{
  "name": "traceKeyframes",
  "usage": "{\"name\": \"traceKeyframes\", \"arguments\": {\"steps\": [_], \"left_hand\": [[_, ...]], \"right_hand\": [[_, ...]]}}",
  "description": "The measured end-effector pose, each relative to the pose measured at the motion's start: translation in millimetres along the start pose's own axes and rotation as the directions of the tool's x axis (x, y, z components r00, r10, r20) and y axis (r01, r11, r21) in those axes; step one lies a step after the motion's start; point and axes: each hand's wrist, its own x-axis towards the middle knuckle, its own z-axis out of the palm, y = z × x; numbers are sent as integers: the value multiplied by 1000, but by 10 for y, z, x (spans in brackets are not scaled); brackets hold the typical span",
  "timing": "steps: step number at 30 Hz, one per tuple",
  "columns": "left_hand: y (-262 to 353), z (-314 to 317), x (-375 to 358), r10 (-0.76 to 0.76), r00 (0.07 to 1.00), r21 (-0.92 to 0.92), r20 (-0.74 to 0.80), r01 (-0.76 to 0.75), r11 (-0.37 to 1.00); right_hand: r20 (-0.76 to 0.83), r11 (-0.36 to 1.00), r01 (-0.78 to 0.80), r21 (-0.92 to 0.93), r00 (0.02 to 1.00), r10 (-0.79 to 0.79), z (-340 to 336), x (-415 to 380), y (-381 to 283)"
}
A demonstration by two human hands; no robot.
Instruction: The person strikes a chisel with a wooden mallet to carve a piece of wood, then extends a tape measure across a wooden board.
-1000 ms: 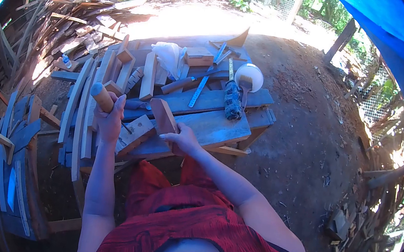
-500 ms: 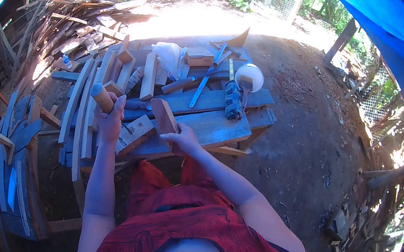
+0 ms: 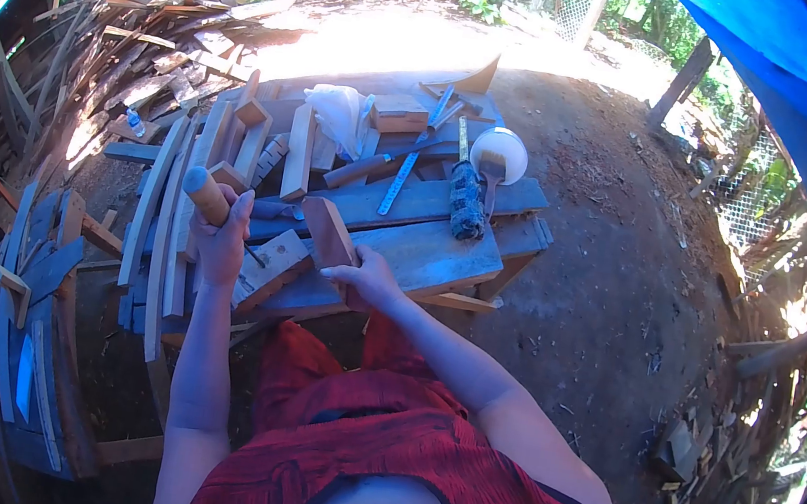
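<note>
The left hand point(image 3: 219, 252) has its fingers shut around a round stick point(image 3: 206, 196); the right hand point(image 3: 369, 279) squeezes a wood block point(image 3: 328, 232) at the round stick's 3 o'clock, over the bench point(image 3: 428, 258)

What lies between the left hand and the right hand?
In the head view, a short wooden piece with dark marks lies between the left hand and the right hand; whether the metal shaft touches it, I can't tell.
</note>
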Motion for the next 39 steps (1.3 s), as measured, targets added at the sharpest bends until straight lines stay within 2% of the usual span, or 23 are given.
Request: {"name": "traceKeyframes", "arguments": {"steps": [39], "left_hand": [[27,-25,-35,-12,999,-32,-35,11,999]], "right_hand": [[-2,999,5,40,1000,-5,-2,-20,-8]]}}
